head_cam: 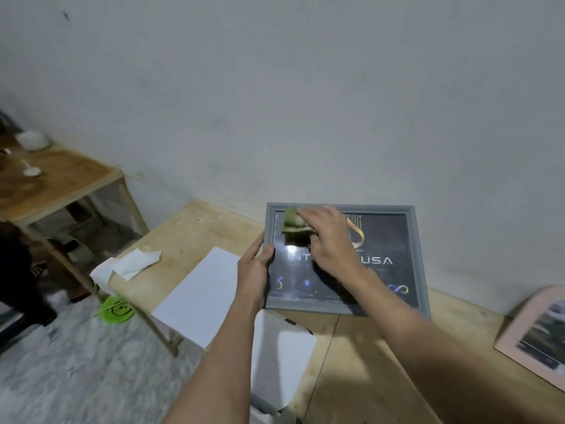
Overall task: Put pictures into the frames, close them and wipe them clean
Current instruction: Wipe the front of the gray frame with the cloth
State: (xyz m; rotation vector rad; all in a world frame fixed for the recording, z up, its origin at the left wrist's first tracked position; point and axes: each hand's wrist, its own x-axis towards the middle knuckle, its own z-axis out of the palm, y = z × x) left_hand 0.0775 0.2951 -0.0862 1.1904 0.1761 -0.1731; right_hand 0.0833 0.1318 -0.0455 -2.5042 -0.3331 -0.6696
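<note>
A grey picture frame with a dark poster behind its glass stands propped on the wooden table against the wall. My left hand grips its left edge, thumb on the front. My right hand holds a green cloth against the glass at the upper left corner. A pink frame with a dark picture lies at the right edge of the table.
White sheets lie on the table left of the grey frame, another white sheet in front of it. Crumpled white paper sits at the table's left corner. A second wooden table stands far left.
</note>
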